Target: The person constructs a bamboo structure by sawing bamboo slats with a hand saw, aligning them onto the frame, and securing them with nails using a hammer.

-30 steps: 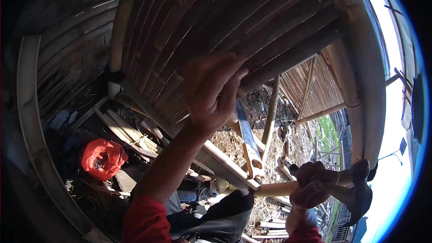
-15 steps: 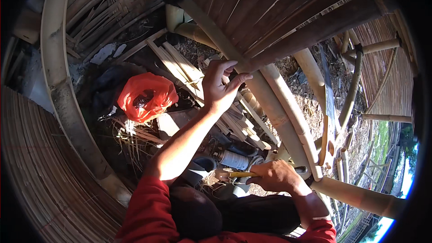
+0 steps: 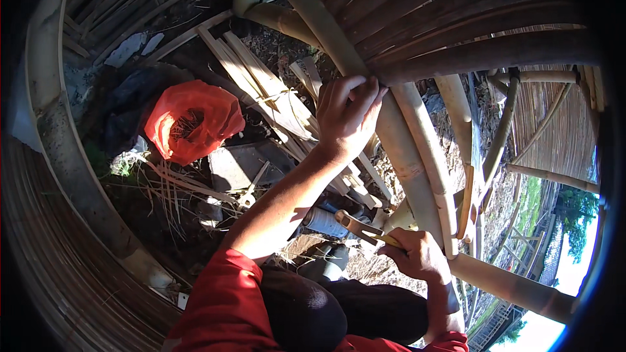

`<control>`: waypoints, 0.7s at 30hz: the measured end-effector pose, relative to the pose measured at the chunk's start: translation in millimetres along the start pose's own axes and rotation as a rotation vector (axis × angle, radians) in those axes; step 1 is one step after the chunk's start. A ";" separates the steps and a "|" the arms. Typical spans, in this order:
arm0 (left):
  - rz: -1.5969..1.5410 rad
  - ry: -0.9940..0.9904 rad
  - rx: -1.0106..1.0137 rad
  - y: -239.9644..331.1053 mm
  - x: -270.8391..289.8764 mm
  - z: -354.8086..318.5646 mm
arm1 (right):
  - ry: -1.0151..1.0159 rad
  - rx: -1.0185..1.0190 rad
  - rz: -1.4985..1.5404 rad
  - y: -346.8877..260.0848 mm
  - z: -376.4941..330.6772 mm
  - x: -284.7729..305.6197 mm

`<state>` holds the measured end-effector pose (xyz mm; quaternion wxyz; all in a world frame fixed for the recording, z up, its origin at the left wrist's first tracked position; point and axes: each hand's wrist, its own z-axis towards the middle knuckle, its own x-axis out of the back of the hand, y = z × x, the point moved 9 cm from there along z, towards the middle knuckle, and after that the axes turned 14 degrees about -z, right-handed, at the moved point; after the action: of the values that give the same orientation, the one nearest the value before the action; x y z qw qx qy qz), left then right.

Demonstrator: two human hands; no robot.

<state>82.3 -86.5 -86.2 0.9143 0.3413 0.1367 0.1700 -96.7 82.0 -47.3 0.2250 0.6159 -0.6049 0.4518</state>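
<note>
My left hand (image 3: 351, 116) is raised to the lower corner of a dark bamboo slat (image 3: 482, 55), where it meets a thick bamboo pole (image 3: 401, 146). Thumb and fingers are pinched together there; anything between them is too small or hidden to make out. Lower down, my right hand (image 3: 417, 255) grips a hammer (image 3: 357, 225) by its yellow handle. The hammer's metal head points up and to the left, below my left forearm and apart from the pole.
A red plastic bag (image 3: 225, 111) with thin dark pieces inside sits at the left. Split bamboo strips (image 3: 251, 85) lie beyond my left forearm. A cylindrical can (image 3: 324, 221) is near the hammer head. Another bamboo pole (image 3: 515, 287) runs off to the lower right.
My left hand has moved right to the slat's corner, and its fingers have closed. The hammer in my right hand has swung from lying level to head tilted up. The view has shifted slightly.
</note>
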 end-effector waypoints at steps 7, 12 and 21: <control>-0.186 -0.197 0.191 3.3 0.8 -2.7 | -0.016 -0.132 -0.050 -18.2 0.0 31.3; 0.029 -0.153 0.207 -28.8 134.7 -27.0 | 0.087 -0.073 0.036 -38.1 17.9 25.9; 0.641 -0.192 0.940 -162.0 326.4 -82.7 | 0.105 0.068 -0.060 -39.0 5.1 20.4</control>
<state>382.7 -21.7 -298.9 0.5757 0.7490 0.0035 0.3279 -61.1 73.3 -22.4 0.2487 0.6165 -0.5579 0.4969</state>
